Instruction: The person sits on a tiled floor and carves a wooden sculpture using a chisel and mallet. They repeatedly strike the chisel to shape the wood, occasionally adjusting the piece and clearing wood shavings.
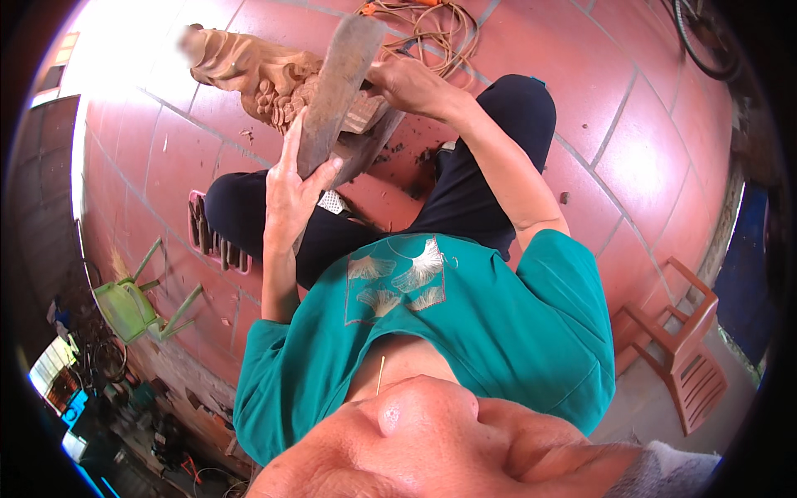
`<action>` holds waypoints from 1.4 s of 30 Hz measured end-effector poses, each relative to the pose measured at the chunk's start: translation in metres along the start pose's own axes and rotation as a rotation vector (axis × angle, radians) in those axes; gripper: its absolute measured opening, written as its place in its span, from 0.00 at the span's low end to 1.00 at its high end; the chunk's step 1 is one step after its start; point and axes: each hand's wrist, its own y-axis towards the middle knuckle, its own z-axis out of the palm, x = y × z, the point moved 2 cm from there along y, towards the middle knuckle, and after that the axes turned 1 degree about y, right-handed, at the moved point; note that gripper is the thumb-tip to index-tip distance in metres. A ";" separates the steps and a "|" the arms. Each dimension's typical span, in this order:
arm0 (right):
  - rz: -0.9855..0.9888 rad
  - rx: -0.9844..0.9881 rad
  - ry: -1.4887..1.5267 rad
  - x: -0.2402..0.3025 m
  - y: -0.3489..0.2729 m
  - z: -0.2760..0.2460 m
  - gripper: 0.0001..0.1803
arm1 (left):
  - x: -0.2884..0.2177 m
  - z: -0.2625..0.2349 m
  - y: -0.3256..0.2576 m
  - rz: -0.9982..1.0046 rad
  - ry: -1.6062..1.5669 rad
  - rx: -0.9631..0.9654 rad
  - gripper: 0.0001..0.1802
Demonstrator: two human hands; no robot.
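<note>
A long, flat grey-brown wooden slab [339, 91] stands tilted in front of me. My left hand [292, 191] grips its lower end, with the thumb on one side and the fingers on the other. Beside the slab's upper end is my right hand [413, 85], its fingers curled closed; what they hold is hidden. Behind the slab lies a carved wooden figure [270, 73] with flowing folds and a cluster of round knobs, its near end partly covered. A dark wooden block [369, 143] shows beneath that end, between my legs.
Left of my knee sits a pink tray [196, 207] of tool handles. A green chair [129, 309] stands farther left, a reddish-brown plastic chair [677, 340] at right. An orange cable [452, 41] lies coiled at the far side. Dark chips dot the tiled floor [573, 116].
</note>
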 end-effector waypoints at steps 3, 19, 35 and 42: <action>0.032 -0.008 -0.050 -0.005 -0.002 0.002 0.18 | 0.004 0.003 -0.005 0.028 -0.090 -0.017 0.41; 0.092 -0.151 0.254 0.014 0.009 -0.026 0.12 | -0.004 -0.002 0.002 0.023 -0.433 -0.112 0.41; 0.066 -0.151 0.301 0.010 0.013 -0.018 0.16 | -0.009 -0.012 0.018 0.096 -0.094 -0.057 0.44; 0.055 -0.146 0.309 0.011 0.016 -0.015 0.12 | -0.032 -0.013 0.017 0.108 0.012 -0.151 0.45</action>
